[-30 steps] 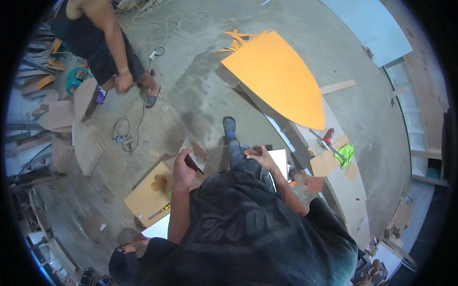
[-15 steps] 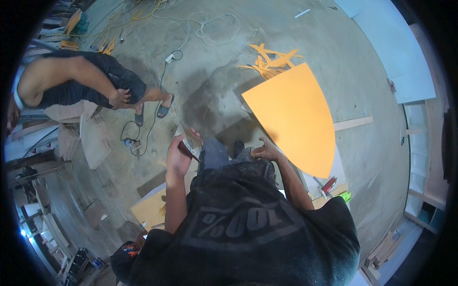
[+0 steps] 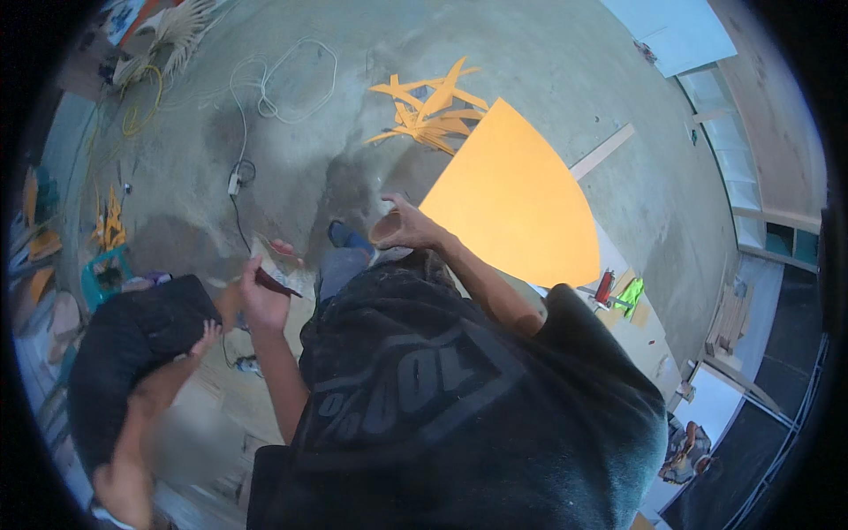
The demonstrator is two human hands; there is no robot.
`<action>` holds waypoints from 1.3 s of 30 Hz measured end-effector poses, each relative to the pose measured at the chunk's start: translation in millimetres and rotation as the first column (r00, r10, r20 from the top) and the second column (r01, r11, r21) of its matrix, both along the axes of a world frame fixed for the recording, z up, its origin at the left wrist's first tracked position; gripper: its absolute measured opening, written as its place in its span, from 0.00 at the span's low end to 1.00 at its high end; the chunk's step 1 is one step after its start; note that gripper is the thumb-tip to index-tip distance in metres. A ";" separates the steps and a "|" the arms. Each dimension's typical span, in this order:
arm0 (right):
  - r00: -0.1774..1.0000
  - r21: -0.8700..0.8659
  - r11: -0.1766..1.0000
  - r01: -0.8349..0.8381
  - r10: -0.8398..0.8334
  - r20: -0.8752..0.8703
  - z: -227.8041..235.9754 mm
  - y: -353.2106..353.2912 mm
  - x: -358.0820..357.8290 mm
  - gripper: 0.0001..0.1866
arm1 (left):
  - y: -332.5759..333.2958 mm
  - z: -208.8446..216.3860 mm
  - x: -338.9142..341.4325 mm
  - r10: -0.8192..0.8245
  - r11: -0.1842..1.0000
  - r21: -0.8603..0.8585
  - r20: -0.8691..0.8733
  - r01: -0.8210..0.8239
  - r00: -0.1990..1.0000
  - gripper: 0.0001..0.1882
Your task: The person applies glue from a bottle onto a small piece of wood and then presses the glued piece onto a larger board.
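In my left hand (image 3: 265, 305) is a folded sheet (image 3: 276, 283), dark red on one face and pale on the other, like sandpaper. Its fingers curl round the sheet's pale part. My right hand (image 3: 413, 223) is at the near left edge of a large orange panel (image 3: 521, 199) with a curved right side. Those fingers are bent round a brownish rounded shape that I cannot make out. The panel rests on a pale board (image 3: 649, 349) that shows at its lower right. Narrow orange offcuts (image 3: 431, 110) lie heaped beyond the panel.
On the left, a person in black shorts (image 3: 146, 322) bends low beside me. A white cable (image 3: 300, 79) loops over the floor to a power strip (image 3: 234, 184). A wood strip (image 3: 603, 150) lies right of the panel, and a red-handled tool (image 3: 605, 287) lies near a green item (image 3: 629, 297).
My view has turned, shifting the panel left. My right hand has come forward and inward, now closer to my left. The person at left appears lower and nearer. My left hand still holds the sheet.
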State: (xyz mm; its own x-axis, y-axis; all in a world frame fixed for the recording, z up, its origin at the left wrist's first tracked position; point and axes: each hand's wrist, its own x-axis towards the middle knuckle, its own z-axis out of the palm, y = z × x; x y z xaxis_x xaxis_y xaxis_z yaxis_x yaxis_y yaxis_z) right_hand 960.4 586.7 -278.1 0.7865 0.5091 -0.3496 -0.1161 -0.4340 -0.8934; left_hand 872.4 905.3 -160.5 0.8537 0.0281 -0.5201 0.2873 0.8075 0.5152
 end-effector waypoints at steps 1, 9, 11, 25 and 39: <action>0.996 -0.025 1.000 -0.002 0.004 0.088 13.2 28.5 21.5 0.52 | 22.9 13.0 26.4 -0.019 1.000 0.020 0.012 0.019 1.000 0.21; 0.997 0.245 0.970 0.001 -0.021 0.079 114.8 192.0 144.8 0.57 | 161.5 34.0 161.7 0.137 0.985 0.086 0.163 -0.152 0.977 0.14; 0.994 0.280 0.960 -0.017 -0.014 0.108 135.1 219.9 156.9 0.60 | 182.3 6.1 171.6 0.134 0.869 0.433 0.262 -0.241 0.956 0.09; 0.919 0.270 0.879 -0.394 0.375 0.120 198.2 550.1 417.9 0.54 | 407.9 60.1 278.0 0.572 0.818 0.162 -0.123 -0.552 0.811 0.05; 0.658 0.591 0.792 -0.156 0.529 -0.536 159.2 900.9 560.8 0.35 | 678.9 -19.6 379.2 0.634 0.673 0.426 0.087 -0.604 0.768 0.13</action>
State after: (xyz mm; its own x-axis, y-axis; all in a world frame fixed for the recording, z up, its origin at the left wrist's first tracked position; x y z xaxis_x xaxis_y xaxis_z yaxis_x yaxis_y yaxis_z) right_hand 1521.2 1487.6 -118.9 0.1807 0.9260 -0.3314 -0.6671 -0.1322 -0.7331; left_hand 1251.6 1584.3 -180.0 0.5287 0.7579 -0.3823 -0.1580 0.5304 0.8329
